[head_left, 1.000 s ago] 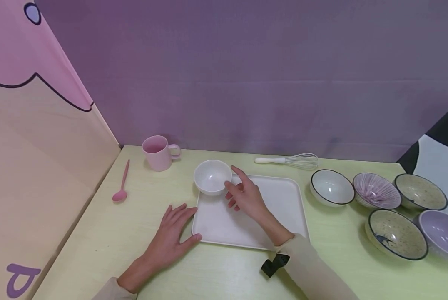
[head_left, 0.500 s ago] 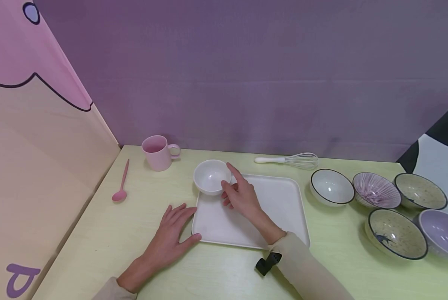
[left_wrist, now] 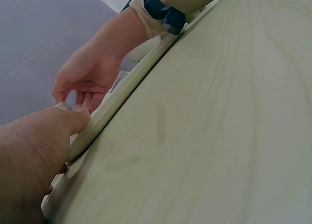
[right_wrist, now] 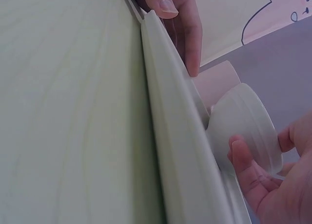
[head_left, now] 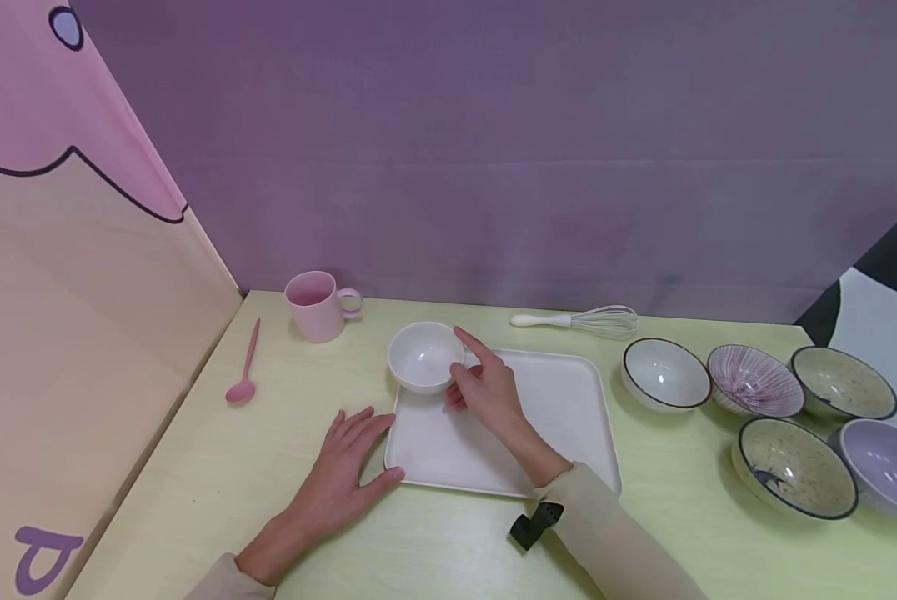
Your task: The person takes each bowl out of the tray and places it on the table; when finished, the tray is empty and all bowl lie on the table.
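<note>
A small white bowl (head_left: 424, 358) sits upright over the far left corner of a white rectangular tray (head_left: 553, 417). My right hand (head_left: 488, 390) holds the bowl's right side: the index finger reaches the far rim, the thumb lies nearer, and the other fingers curl below. In the right wrist view, fingertips meet the outer wall of the bowl (right_wrist: 243, 121). My left hand (head_left: 343, 475) touches the tray's near left corner, fingers extended along the left edge and thumb at the front edge. The left wrist view shows that thumb (left_wrist: 78, 118) against the tray's rim.
A pink mug (head_left: 317, 312) and a pink spoon (head_left: 243, 379) stand and lie at the left. Behind the tray lies a whisk (head_left: 579, 321). Several bowls, including a dark-rimmed white bowl (head_left: 664, 377) and a purple bowl (head_left: 887, 467), stand at the right. A purple backdrop (head_left: 493, 167) rises behind.
My right hand has moved slightly left, closer in against the bowl. The bowl and tray have hardly shifted, and my left hand stays in place.
</note>
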